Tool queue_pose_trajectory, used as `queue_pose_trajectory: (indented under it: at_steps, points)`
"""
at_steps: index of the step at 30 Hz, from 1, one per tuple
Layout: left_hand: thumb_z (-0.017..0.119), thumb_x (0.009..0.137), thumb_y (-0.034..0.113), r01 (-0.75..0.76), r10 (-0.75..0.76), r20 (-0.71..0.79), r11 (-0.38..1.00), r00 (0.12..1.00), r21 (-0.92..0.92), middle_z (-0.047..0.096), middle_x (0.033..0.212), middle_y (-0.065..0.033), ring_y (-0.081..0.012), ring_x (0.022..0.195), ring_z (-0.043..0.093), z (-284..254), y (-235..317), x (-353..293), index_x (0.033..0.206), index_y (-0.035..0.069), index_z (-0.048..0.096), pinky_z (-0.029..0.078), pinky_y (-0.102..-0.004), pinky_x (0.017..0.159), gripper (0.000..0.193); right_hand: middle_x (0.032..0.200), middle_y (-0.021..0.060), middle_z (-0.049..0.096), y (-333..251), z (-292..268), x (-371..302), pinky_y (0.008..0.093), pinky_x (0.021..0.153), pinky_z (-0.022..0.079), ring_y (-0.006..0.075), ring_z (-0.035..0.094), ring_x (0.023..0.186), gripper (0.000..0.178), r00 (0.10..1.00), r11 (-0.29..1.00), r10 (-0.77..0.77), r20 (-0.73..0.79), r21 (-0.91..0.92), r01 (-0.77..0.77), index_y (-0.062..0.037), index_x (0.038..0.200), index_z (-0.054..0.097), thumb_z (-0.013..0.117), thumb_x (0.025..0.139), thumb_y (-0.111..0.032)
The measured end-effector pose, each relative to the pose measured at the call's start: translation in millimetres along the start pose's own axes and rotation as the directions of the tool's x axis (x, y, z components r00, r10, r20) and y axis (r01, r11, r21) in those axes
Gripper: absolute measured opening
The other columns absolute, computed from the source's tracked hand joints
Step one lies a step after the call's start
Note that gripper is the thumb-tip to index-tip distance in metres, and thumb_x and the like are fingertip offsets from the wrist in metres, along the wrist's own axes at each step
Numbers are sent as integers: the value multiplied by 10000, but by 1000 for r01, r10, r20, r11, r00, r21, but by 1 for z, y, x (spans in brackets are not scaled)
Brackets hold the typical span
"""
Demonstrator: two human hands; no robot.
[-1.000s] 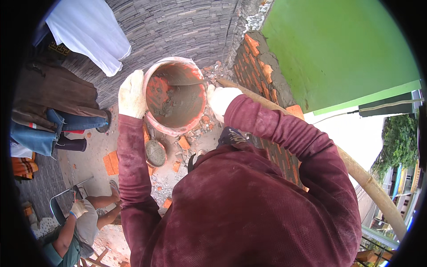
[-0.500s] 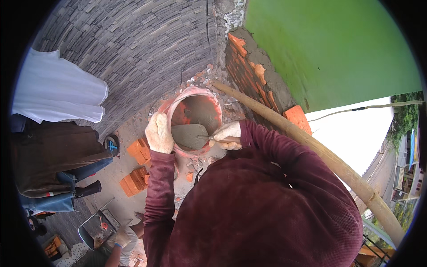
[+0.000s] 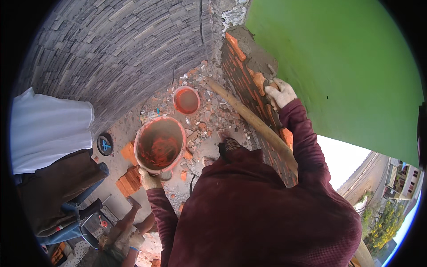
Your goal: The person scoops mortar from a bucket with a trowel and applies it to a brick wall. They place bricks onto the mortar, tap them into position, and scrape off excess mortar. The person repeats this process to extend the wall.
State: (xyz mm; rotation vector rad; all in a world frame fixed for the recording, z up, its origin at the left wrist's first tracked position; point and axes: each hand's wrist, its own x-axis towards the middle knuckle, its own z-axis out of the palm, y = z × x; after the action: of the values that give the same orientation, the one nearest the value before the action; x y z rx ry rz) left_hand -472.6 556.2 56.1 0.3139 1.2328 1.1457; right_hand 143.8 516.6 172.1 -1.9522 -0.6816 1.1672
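My gloved left hand [image 3: 150, 179] is closed on the near rim of a reddish bucket [image 3: 138, 143], held tilted so its mortar-smeared inside shows. At the right, my gloved right hand [image 3: 282, 92] is wrapped round the handle of a trowel [image 3: 271, 69]. The trowel is at the top of a low brick wall [image 3: 249, 86], against grey wet mortar [image 3: 260, 55]. Its blade is hard to tell from the mortar. Orange brick edges show along the wall top beside that hand.
A smaller red bucket [image 3: 187, 101] stands on rubble beyond the held one. A bamboo pole [image 3: 253, 120] slants along the brick wall. Orange bricks [image 3: 129, 180] lie at the left, near hanging clothes [image 3: 53, 129]. Another person [image 3: 126, 236] sits at the lower left. A green panel [image 3: 338, 75] rises at the right.
My right hand has carried the trowel out of the bucket to the wall top on the right. My left hand has lowered and moved left with the bucket, uncovering the smaller bucket.
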Motion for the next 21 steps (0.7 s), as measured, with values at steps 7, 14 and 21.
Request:
queue_pose_trajectory:
  at_steps: [7,14,21]
  points:
    - [728,869,457,158,-115,-843,987,525,-36,618,1272,-83,-286,1161,605,-167,13,-100,1371,102,565,556,-516,938,636,1088,302,693,54,-4,121,525,922,536,454,677,1033,412,904,699,-209,-373,-703,-129,16,1207,566,603,913,-270]
    - [730,829,481,438,424,-597,419,681,796,634,1294,-193,-340,1225,599,-213,26,-232,1373,112,604,490,-463,1042,670,1100,298,700,101,2,200,506,946,533,446,675,1069,437,929,606,-153,-338,-774,-182,27,1153,666,626,919,-340]
    - [725,794,537,666,632,-521,9,574,746,656,1278,-252,-374,1234,610,-206,-7,-274,1374,182,637,463,-429,1084,686,1123,223,724,126,-40,241,488,946,526,385,686,1083,419,938,511,-235,-254,-853,-103,-22,1125,705,615,880,-350]
